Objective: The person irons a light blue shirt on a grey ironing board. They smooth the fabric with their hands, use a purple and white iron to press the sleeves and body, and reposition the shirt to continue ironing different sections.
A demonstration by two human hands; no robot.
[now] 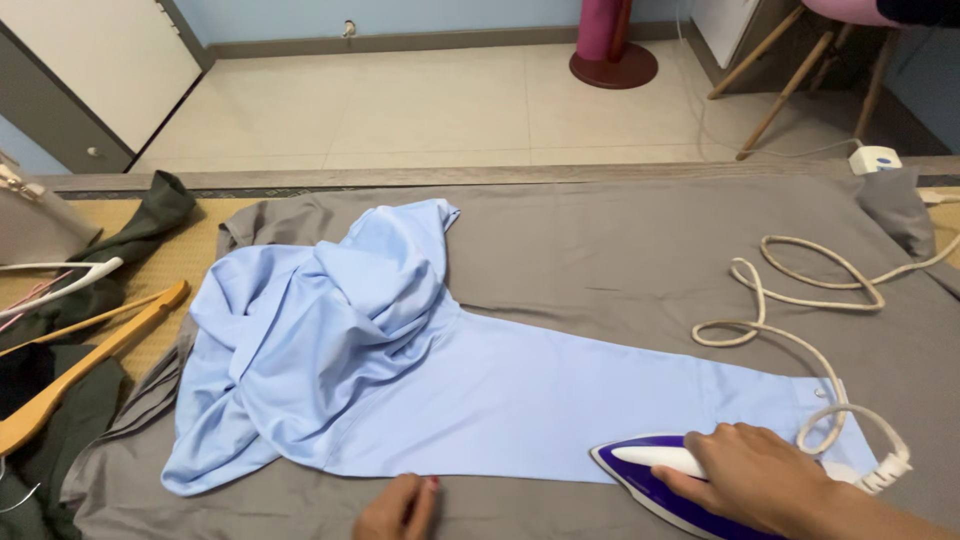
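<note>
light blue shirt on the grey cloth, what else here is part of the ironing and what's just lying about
In use:
- light blue shirt, sleeve laid flat
- purple and white iron, gripped by the right hand
- cream cord of the iron
- grey cloth underneath
- left hand at the sleeve's edge

Lying about:
- wooden hangers
- dark clothes
- wooden chair

Tiled room seen beyond a grey-covered work surface

A pale tiled floor [440, 100] is bounded by a light blue wall [400, 15] with a brownish skirting board. A white cabinet door [95, 60] is seen at the upper left, a dark red round stand base [612, 62] at the top centre, and slanted wooden chair legs [790, 85] at the upper right. A grey sheet [620, 250] is spread over a woven straw mat [185, 255]. Even, soft light is cast throughout.
</note>
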